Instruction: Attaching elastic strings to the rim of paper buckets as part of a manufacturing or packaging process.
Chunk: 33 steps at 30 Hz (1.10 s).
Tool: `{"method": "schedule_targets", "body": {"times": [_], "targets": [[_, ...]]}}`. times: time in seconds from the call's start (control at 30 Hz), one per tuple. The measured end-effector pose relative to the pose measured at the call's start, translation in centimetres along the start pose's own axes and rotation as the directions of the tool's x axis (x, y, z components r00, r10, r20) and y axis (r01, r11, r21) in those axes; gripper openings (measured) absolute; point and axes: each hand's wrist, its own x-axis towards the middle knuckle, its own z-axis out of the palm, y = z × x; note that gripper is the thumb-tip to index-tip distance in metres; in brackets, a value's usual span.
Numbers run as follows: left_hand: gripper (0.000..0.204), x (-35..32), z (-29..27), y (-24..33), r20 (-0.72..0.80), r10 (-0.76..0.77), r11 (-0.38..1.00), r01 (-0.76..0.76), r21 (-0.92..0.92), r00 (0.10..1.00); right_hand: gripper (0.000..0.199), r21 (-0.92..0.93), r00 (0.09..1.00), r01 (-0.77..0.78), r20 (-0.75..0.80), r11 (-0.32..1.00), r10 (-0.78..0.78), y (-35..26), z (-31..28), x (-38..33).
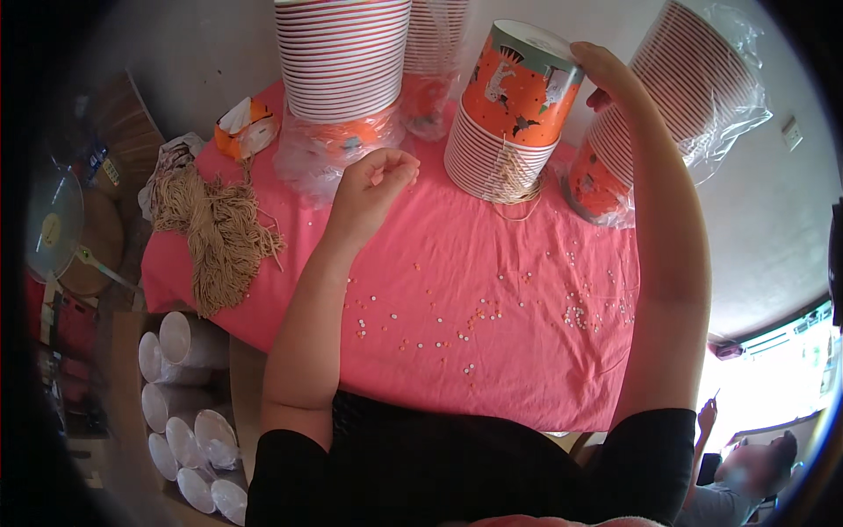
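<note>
A stack of nested paper buckets stands upside down near the back of the table. Its top orange bucket (518, 92) has a dark green band, bats and pale figures. My right hand (606, 72) is at the upper right edge of that bucket, fingers curled against its rim. Thin tan cords (511, 171) hang down the front of the stack's white rims. To the left, my left hand (378, 180) is raised over the table with its fingertips drawn together. Whatever they pinch, if anything, is too small to make out. A bundle of tan cords (215, 233) lies at the table's left.
Tall bucket stacks in clear plastic stand at the back left (342, 66) and right (694, 79). Small white and orange discs (470, 325) are scattered over the pink tablecloth (518, 378). A cardboard box (123, 386) of wrapped white cylinders sits lower left. Another person (746, 483) is at lower right.
</note>
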Motion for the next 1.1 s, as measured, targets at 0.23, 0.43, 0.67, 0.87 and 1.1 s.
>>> {"method": "schedule_targets", "body": {"times": [0.23, 0.43, 0.67, 0.87, 1.1], "targets": [[0.015, 0.3, -0.2, -1.1, 0.044, 0.023, 0.999, -0.025, 0.034, 0.999, 0.048, -0.524, 0.877, 0.141, -0.327, 0.84, -0.351, -0.2, -0.9, 1.4], [0.014, 0.0, 0.0, -1.8, 0.046, 0.085, 0.996, -0.086, 0.02, 0.995, 0.026, -0.421, 0.603, 0.558, -0.387, 0.715, -0.698, -8.7, 1.2, -2.7], [0.015, 0.2, 0.2, -1.1, 0.084, 0.007, 0.997, -0.013, 0.072, 0.996, 0.024, -0.245, 0.383, 0.856, -0.289, 0.455, -0.877, -17.7, 7.3, -3.6], [0.016, 0.1, 0.1, -1.1, 0.067, 0.002, 0.999, -0.006, 0.05, 0.998, 0.021, -0.233, 0.521, 0.821, -0.064, 0.52, -0.851, -20.6, 7.8, -2.9], [0.016, -0.1, 0.1, -0.7, 0.066, -0.007, 0.998, 0.003, 0.058, 0.998, 0.021, -0.209, 0.605, 0.773, -0.041, 0.599, -0.795, -20.9, 7.4, -2.0]]}}
